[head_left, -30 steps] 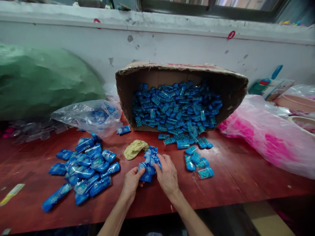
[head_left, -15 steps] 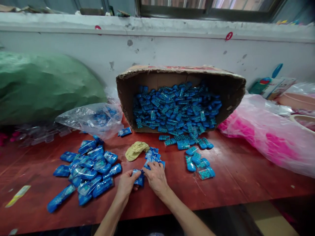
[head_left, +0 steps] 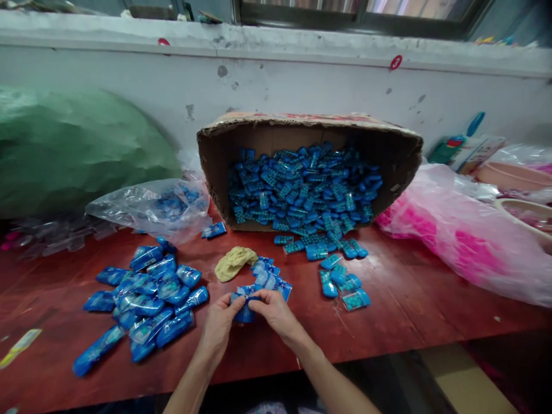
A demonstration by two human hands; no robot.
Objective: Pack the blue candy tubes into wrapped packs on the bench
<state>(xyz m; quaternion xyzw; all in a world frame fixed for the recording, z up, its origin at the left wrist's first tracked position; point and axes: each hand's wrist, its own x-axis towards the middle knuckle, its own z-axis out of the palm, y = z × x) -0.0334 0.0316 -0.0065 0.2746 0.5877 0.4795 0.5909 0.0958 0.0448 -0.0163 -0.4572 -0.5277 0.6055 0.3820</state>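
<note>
1. Nearest, in front of the cardboard box (head_left: 310, 119), the left hand (head_left: 219, 323) pinches one side of a blue wrapper (head_left: 245, 314) between thumb and fingers.
2. The right hand (head_left: 278, 313) pinches the wrapper's upper edge from the other side; how the fingers curl underneath, I cannot tell.
3. The wrapper, above the desk (head_left: 414, 310) in front of the box, looks like thin glossy film: probably light, limp, slippery and easily creased. Its upper edge and corners seem the best hold.
4. Front-left of the box, heaped blue packets (head_left: 146, 303) look plumper, likely better gripped around the middle.
5. Between held wrapper and box, overlapping blue wrappers (head_left: 271, 276) lie flat; they probably slide on each other, so pinch a single edge.
6. Farthest, inside the box, are many blue packs (head_left: 306, 187), apparently firmer.
</note>
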